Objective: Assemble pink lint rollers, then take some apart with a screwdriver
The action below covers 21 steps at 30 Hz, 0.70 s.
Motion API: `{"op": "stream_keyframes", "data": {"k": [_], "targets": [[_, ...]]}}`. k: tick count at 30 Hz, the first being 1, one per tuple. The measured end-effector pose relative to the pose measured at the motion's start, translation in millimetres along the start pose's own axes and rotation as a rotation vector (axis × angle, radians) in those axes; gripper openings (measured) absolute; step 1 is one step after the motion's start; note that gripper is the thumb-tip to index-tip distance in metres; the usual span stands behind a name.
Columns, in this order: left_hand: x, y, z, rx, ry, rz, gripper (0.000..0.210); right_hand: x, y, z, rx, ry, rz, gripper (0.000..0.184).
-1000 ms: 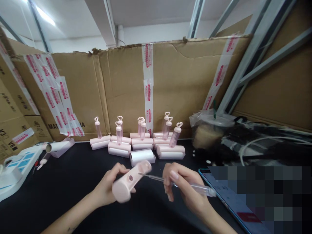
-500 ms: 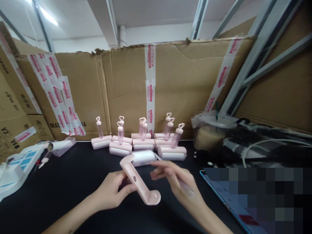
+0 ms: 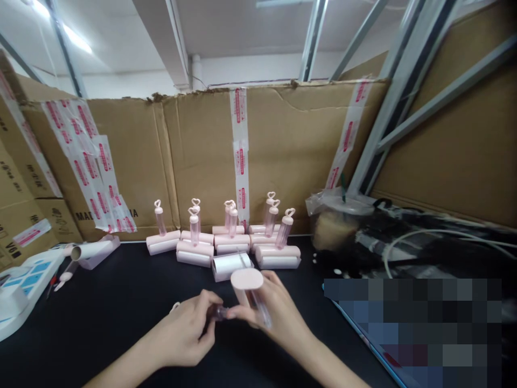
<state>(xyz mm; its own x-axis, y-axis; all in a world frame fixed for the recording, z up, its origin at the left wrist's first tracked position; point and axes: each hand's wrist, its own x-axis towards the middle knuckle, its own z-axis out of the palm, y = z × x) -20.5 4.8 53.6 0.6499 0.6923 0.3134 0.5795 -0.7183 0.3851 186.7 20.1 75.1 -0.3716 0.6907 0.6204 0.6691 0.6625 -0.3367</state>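
Taking the hands as the centre of the dial, with twelve straight ahead, we see the left hand (image 3: 181, 330) pinching a handle (image 3: 221, 313) between thumb and fingers; the handle's clear end points toward three, and a heart ring shows beyond the back of the hand. The right hand (image 3: 283, 307) is curled around a pink shell (image 3: 247, 279), whose oval end is uppermost; whether its thumb touches the handle's clear end, we cannot tell. A clear rod (image 3: 263, 311) also lies along this hand, partly hidden. We note handle and shell raised above the surface (image 3: 113, 312). At twelve, just beyond the shell, a tray (image 3: 222, 276) carries a white roll (image 3: 231, 262). From eleven to one, pink rollers (image 3: 194, 249) rest in rows, their grips upright, before a cardboard wall (image 3: 202, 151). At ten lies a second roll (image 3: 95, 249); at nine, a power strip (image 3: 39, 268); at two, a cup (image 3: 337, 223); near four, a phone (image 3: 363, 337), its screen obscured.
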Motion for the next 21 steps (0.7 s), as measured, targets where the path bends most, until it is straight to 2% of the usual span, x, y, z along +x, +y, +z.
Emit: {"op": "stream_keyframes", "data": {"k": [2, 5, 8, 11, 13, 16, 19, 21], "targets": [[0, -2, 9.0, 0.148, -0.043, 0.138, 0.035, 4, 9, -2, -0.137, 0.008, -0.017, 0.050], [0, 1, 27.6, 0.284, -0.097, 0.314, 0.039, 6, 15, 6, -0.246, -0.125, -0.091, 0.050], [0, 7, 39.2, 0.315, -0.064, 0.379, 0.037, 1, 14, 23, -0.252, -0.287, -0.187, 0.045], [-1, 9, 41.8, 0.288, -0.029, 0.400, 0.032, -4, 13, 31, -0.200, -0.355, -0.186, 0.041], [-2, 8, 42.5, 0.266, -0.007, 0.406, 0.029, -4, 13, 27, -0.133, -0.344, -0.150, 0.041], [-1, 4, 44.4, 0.298, 0.039, 0.367, 0.028, 3, 18, 14, -0.067, -0.266, -0.121, 0.025], [1, 4, 44.5, 0.331, 0.042, 0.297, 0.031, 14, 34, 6, -0.232, -0.156, -0.119, 0.017], [1, 6, 42.3, 0.313, -0.002, 0.245, 0.032, 20, 47, 7, -0.361, -0.149, -0.110, 0.018]]}}
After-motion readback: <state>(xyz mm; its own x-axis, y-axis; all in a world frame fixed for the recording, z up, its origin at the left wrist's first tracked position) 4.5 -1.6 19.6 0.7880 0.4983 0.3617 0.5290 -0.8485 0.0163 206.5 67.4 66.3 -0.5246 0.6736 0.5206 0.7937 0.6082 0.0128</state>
